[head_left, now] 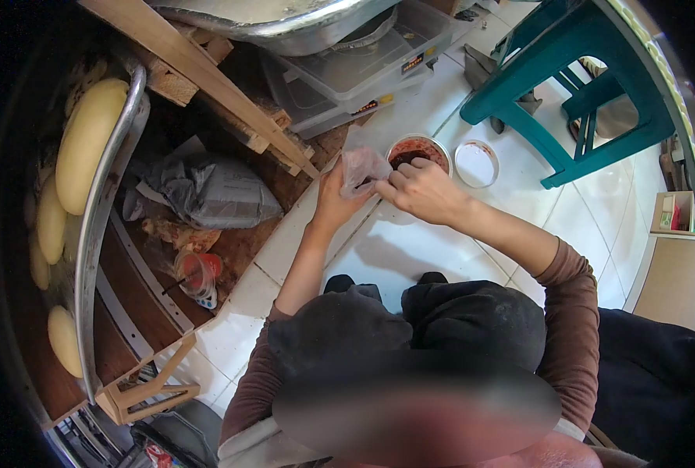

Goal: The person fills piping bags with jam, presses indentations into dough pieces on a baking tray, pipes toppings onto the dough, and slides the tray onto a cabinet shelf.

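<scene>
Leftmost, pale yellow dough-like ovals [90,148] lie along a metal tray [90,234], whose raised rim bounds that side. Next, a grey plastic parcel [226,195] rests on the wooden shelf [250,234]; the shelf's edge runs close beside the left forearm, so elbow room looks tight there. The left hand [338,201] grips a clear plastic bag [364,170], fingers wrapped about it, just left of the tub and above the tiled floor [433,261]. Beside it, the right hand [425,193] has its fingers curled at the bag's edge and over the near rim of a round tub [421,139] of dark red paste [407,157]; whether it pinches anything is hidden. Judging by the pose, work between bag and tub is in hand, and it calls for a steady bag and fingers lifted over the tub's rim. Just right of the tub, a red-smeared white lid [477,164] lies on the tiles. Beyond, a teal plastic stool [554,173] limits reach; the bare tiles before the knees give the most room.
</scene>
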A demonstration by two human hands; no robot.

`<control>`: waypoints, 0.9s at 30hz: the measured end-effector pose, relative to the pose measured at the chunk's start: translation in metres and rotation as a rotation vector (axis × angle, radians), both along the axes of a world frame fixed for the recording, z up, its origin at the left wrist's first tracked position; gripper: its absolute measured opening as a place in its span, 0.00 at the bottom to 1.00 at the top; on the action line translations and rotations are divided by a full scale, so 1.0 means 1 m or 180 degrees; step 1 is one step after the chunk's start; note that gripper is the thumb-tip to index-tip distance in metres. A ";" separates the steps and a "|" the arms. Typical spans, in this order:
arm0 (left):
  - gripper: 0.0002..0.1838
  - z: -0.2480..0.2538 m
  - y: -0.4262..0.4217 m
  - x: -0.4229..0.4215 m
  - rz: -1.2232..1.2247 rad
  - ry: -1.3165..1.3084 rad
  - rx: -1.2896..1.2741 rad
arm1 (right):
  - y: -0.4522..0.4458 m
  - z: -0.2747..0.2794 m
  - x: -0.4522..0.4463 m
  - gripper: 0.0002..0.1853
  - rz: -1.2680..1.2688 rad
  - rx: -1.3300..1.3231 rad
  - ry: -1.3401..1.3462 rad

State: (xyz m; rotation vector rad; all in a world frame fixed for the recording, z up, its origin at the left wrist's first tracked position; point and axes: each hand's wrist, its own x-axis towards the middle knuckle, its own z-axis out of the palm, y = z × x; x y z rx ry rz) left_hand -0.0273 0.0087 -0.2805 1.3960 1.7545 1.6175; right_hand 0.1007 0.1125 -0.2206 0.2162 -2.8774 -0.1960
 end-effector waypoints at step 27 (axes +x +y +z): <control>0.09 -0.025 -0.011 0.004 0.0272 0.0504 -0.0378 | 0.015 0.005 0.052 0.04 -0.0387 -0.0625 0.0678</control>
